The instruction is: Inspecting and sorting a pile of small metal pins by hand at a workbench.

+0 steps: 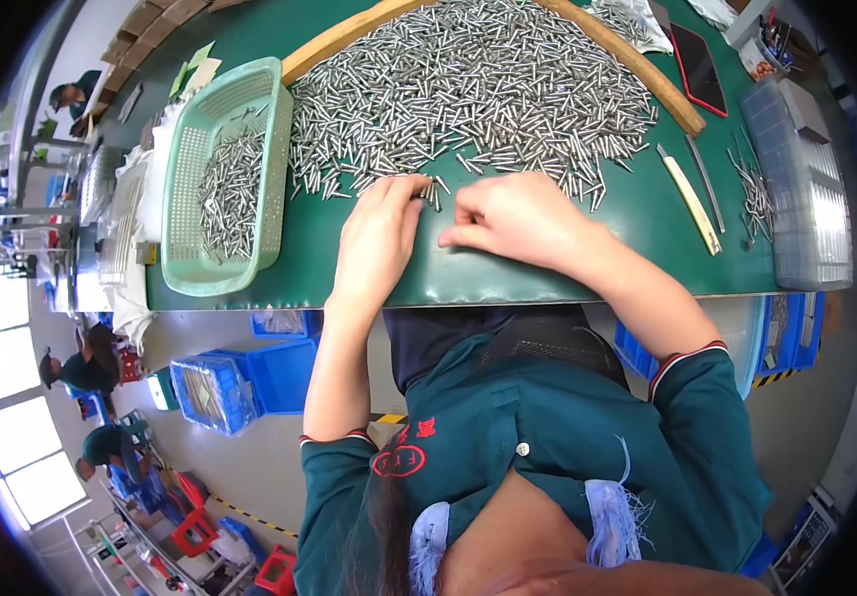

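Nearest pins: the few loose metal pins [434, 195] lie on the green surface [667, 260], at the near fringe of the heap, just right of your left fingertips and to the left of and slightly beyond your right ones.
Long axis: these pins point roughly away from you, a little slanted.
Nearer hand: your left hand [379, 226], its fingertips right beside them; your right hand [526, 214] sits a short gap off.
Left grip: thumb and forefinger come down by the pins, but your own fingers hide the contact, so you cannot tell here whether one is pinched.
Right grip: forefinger curled, thumb reaching left below it, the two slightly apart with no pin showing between them.
Pin look: slim, straight, silvery and shiny, much alike.
Heap: a broad pile of pins [478, 84] beyond both hands, lying at all angles between two wooden strips [637, 65].
Basket: pale green, perforated [273, 169], left of your left hand, more pins inside.
Right side: a pale-handled cutter [690, 199], well apart from your hand.
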The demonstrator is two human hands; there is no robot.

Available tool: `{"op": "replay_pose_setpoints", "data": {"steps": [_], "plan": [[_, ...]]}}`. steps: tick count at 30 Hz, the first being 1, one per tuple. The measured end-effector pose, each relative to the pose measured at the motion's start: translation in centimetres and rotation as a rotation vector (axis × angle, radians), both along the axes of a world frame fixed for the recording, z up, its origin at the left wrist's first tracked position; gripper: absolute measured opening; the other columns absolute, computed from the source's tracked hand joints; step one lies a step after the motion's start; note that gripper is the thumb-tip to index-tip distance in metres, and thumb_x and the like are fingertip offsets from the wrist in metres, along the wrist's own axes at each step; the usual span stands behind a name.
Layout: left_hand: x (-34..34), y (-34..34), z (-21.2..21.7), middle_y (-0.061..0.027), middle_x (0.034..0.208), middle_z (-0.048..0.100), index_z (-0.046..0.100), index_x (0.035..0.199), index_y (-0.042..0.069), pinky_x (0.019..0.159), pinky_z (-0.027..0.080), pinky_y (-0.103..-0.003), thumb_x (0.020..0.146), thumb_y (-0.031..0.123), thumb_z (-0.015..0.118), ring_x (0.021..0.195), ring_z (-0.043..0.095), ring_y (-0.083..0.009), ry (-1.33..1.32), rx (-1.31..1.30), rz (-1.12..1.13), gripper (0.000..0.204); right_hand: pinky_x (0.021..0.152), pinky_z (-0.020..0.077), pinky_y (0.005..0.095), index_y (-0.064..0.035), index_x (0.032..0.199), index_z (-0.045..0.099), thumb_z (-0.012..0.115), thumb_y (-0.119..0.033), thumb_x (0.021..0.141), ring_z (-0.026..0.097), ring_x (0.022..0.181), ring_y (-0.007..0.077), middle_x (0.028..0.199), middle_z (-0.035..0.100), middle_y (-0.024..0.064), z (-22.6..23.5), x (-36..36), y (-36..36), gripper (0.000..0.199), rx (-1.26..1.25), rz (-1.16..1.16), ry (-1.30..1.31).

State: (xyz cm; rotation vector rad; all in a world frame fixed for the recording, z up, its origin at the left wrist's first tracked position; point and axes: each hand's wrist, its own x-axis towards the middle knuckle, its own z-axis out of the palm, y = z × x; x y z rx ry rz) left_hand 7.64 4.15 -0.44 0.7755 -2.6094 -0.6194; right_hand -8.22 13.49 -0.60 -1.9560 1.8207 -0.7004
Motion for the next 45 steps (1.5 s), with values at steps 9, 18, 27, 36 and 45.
{"op": "replay_pose_setpoints", "data": {"steps": [9,18,27,36,45], "plan": [[-0.9,0.6,0.2,-0.0062,0.088,0.056,0.054,0.098,0.008,0.070,0.045,-0.033,0.073,0.013,0.062,0.083,0.055,-0.0234,-0.137,-0.182,0.060,0.027,0.053,0.0473,0.0362,-0.0090,0.072,0.056,0.066,-0.037,0.070,0.061,0.061,0.0236,0.063,0.060,0.0057,-0.6,0.4,0.3,0.030,-0.004,-0.040,0.207],[1.2,0.5,1.0,-0.0078,0.088,0.054,0.054,0.098,0.006,0.071,0.046,-0.035,0.072,0.011,0.062,0.084,0.054,-0.0246,-0.197,-0.212,0.000,0.028,0.059,0.0485,0.0375,-0.0080,0.076,0.059,0.064,-0.028,0.072,0.061,0.065,0.0252,0.067,0.061,0.0076,0.2,-0.7,0.8,0.021,0.051,0.063,0.107],[2.3,0.9,0.4,-0.0069,0.075,0.048,0.049,0.077,0.004,0.061,0.048,-0.027,0.069,0.004,0.052,0.075,0.055,-0.0207,-0.459,-0.573,-0.030,0.009,0.057,0.0463,0.0301,-0.0060,0.081,0.061,0.062,-0.028,0.077,0.058,0.058,0.0166,0.067,0.062,0.0056,0.8,0.3,0.1,0.022,0.160,0.024,-0.554],[4.1,0.3,-0.4,-0.0041,0.090,0.055,0.057,0.103,0.005,0.064,0.048,-0.027,0.066,0.003,0.058,0.076,0.054,-0.0178,-0.208,-0.549,-0.088,0.037,0.036,0.0197,0.0116,-0.0020,0.091,0.052,0.055,-0.017,0.086,0.032,0.050,-0.0020,0.074,0.050,-0.0029,0.9,-0.5,-0.9,0.016,0.526,-0.147,-1.635],[1.2,1.0,0.1,-0.0066,0.094,0.061,0.060,0.102,-0.001,0.066,0.049,-0.022,0.082,0.001,0.056,0.078,0.058,-0.0111,0.575,0.833,0.270,0.020,0.037,0.0185,0.0129,-0.0042,0.089,0.055,0.059,-0.024,0.084,0.033,0.054,-0.0008,0.079,0.051,-0.0018,-0.4,-0.2,-0.9,0.021,0.532,-0.126,-1.591]]}}
